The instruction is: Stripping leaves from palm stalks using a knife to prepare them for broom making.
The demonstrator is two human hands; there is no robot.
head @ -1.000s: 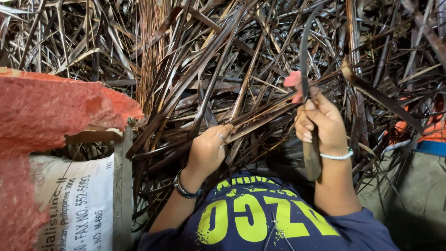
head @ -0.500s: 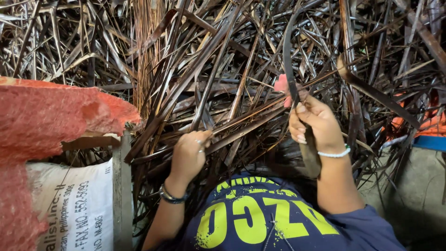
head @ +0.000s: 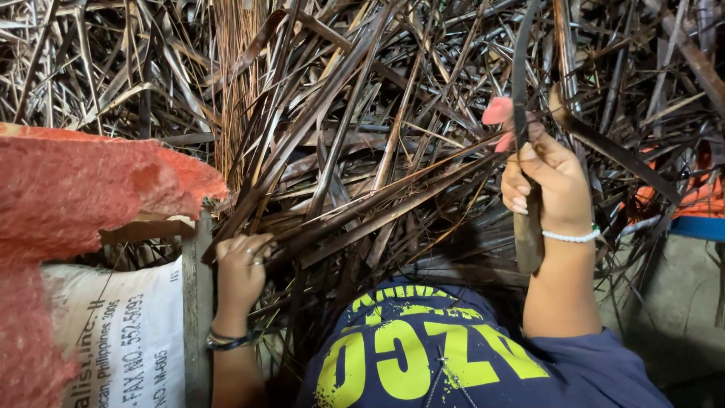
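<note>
My right hand (head: 550, 185) grips the wooden handle of a curved dark sickle (head: 519, 91), whose blade rises toward the top of the view; a pink bit shows at the thumb. My left hand (head: 242, 273) is closed on the near end of a long dry palm leaf strip (head: 377, 208) that runs up and right to the blade. Both hands sit over a thick heap of dry brown palm leaves (head: 362, 98). A ring and a dark bracelet are on the left hand, a white bead bracelet on the right wrist.
A red mesh sack (head: 83, 196) lies at the left over a white printed sack (head: 121, 340) and a grey wooden post (head: 195, 302). Orange and blue objects (head: 698, 211) sit at the right edge, with a concrete floor (head: 680, 317) below.
My left hand has slid down and left along the leaf strip, pulling it toward me. My right hand with the sickle has moved right and slightly up.
</note>
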